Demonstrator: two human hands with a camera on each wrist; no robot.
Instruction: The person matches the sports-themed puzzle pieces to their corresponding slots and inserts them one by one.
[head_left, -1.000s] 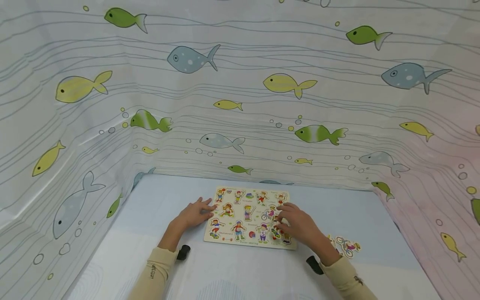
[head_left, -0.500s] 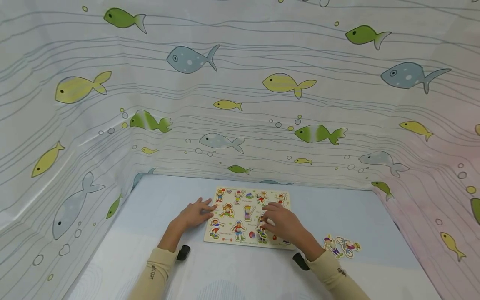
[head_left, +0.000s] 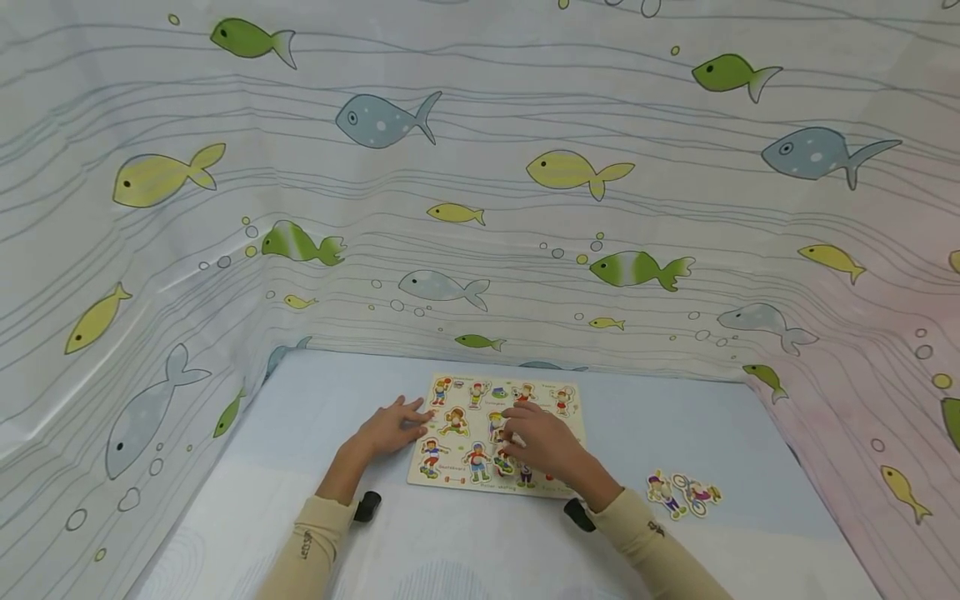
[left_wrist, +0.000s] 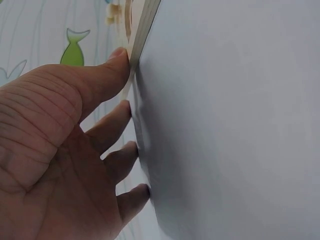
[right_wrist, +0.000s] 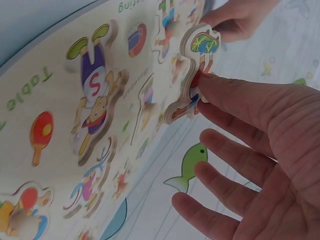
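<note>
A wooden puzzle board (head_left: 480,432) printed with sports figures lies on the table, with picture pieces set in it. My right hand (head_left: 547,437) is over its middle, thumb and forefinger pinching a skateboarder puzzle piece (right_wrist: 202,45). That piece is tilted up off the board in the right wrist view, while the other fingers spread loosely. My left hand (head_left: 390,429) rests at the board's left edge. In the left wrist view, its thumb touches the board's edge and the fingertips (left_wrist: 131,150) rest on the table, loosely bent.
Right of the board lie two loose puzzle pieces close together, a baseball player (head_left: 664,495) and a cyclist (head_left: 697,493). A pale sheet (head_left: 450,542) covers the table. Fish-patterned hangings (head_left: 510,242) enclose it at the back and both sides.
Holding the skateboarder puzzle piece, my right hand has moved left from the board's right side to its middle. My left hand has stayed at the left edge.
</note>
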